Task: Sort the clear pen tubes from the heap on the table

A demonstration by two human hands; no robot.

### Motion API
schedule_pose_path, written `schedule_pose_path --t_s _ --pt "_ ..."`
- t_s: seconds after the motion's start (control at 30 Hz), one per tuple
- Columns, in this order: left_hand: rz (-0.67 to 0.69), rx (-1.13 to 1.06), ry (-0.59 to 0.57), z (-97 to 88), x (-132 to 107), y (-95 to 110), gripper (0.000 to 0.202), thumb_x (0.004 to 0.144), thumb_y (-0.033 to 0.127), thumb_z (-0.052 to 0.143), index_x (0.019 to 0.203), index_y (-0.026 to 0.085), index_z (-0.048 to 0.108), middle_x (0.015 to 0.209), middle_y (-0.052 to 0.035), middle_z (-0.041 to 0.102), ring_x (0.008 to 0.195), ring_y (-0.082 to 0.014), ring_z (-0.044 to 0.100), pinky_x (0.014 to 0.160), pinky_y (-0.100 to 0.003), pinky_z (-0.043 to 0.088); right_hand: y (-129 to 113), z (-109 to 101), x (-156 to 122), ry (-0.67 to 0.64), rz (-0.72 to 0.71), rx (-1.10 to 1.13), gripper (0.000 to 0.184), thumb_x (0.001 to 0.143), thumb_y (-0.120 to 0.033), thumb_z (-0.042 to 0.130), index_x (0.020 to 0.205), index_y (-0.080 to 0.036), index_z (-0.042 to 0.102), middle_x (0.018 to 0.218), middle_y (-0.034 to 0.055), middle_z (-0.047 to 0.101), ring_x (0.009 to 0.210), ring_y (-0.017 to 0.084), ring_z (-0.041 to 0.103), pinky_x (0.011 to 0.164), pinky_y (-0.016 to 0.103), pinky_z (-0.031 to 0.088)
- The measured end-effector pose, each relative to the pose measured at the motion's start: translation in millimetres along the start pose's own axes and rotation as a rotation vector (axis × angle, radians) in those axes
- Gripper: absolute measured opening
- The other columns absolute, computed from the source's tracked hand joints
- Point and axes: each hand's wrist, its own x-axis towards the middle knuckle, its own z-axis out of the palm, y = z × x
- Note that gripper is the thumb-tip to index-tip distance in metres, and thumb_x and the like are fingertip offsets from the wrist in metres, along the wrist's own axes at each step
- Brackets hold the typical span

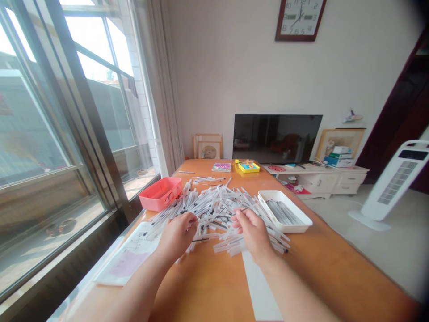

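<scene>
Right hand [253, 232]: over the near right part of the pile, palm down. Thumb and forefinger meet on a dark rod [244, 209], which lies across the fingertips and juts out to the right; the other fingers curl beneath.

Left hand [179, 232]: over the near left part of the pile, level with the right hand and apart from it. Fingers bent, thumb close against them. A clear tube [208, 219] lies at the fingertips, pointing toward the right hand; whether it is pinched or merely lies behind them, cannot tell.

Pile [214, 197]: many clear pens and tubes, some with black ends, heaped crosswise between and beyond both hands.

Refill [200, 240]: dark, thin, below the left thumb, at the pile's near edge.

Tray [296, 228]: white, right of the pile and just beyond the right hand; holds grey-clear pens [283, 212] laid side by side.

Box [156, 204]: red, open-topped, left of the pile, beyond the left hand.

Sheet [125, 264]: printed, with a purple patch, left of the left forearm.

Strip [259, 290]: white, flat, running from under the right hand to the near side.

Table [201, 293]: orange-brown wood, bearing all the above. At its far end: a single pen [187, 172], a book [221, 167] and a yellow case [250, 168].

Beyond: television [276, 138], wall clock [300, 20]; white fan [389, 185] on the floor at right.
</scene>
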Motion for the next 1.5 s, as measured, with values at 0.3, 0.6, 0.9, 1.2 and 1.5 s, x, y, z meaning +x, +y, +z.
schedule_pose_path --t_s 0.3,0.6,0.9,1.2,1.5 --pt "-0.158 -0.881 -0.148 -2.6 -9.8 31.9 0.024 0.088 0.041 0.066 0.087 0.017 0.063 0.073 0.0016 0.057 0.068 -0.0115 0.048 0.066 -0.023 0.037 0.4 4.2 -4.9 -0.044 -0.141 -0.07 0.046 0.09 -0.059 0.058 0.115 -0.022 0.069 0.107 0.009 0.074 0.1 0.025 0.069 0.081 0.035 0.054" --pt "-0.276 -1.268 -0.149 10.0 -14.3 40.2 0.026 0.078 0.034 0.079 0.096 0.017 0.071 0.089 -0.003 0.065 0.071 -0.0105 0.053 0.073 -0.024 0.044 -3.4 30.0 -31.5 -0.228 -0.114 -0.037 0.043 0.088 -0.059 0.06 0.105 -0.022 0.073 0.096 0.0071 0.074 0.073 0.023 0.07 0.066 0.036 0.058" --pt "-0.151 -0.819 -0.106 7.9 -15.2 40.7 0.037 0.093 0.054 0.054 0.093 0.019 0.066 0.082 -0.0037 0.066 0.078 -0.0178 0.06 0.075 -0.028 0.047 -9.7 13.2 -16.7 -0.095 -0.012 0.071 0.042 0.087 -0.059 0.062 0.103 -0.021 0.073 0.097 0.0081 0.074 0.092 0.026 0.068 0.076 0.036 0.055" --pt "0.205 -0.278 -0.236 6.8 -21.3 50.1 0.033 0.098 0.041 0.044 0.073 0.022 0.054 0.074 -0.0019 0.06 0.069 -0.0171 0.053 0.063 -0.026 0.037 -24.8 2.0 -14.6 -0.046 -0.037 0.169 0.037 0.087 -0.052 0.067 0.106 -0.02 0.064 0.096 0.0069 0.073 0.084 0.021 0.068 0.077 0.034 0.054" --pt "0.259 -0.198 -0.238 3.8 -20.2 49.9 0.03 0.098 0.037 0.046 0.073 0.022 0.053 0.074 -0.0022 0.059 0.068 -0.0171 0.053 0.062 -0.027 0.034 -24.1 3.5 -15.5 -0.033 -0.098 0.102 0.035 0.089 -0.053 0.064 0.105 -0.022 0.064 0.098 0.0062 0.073 0.088 0.022 0.068 0.077 0.035 0.053"
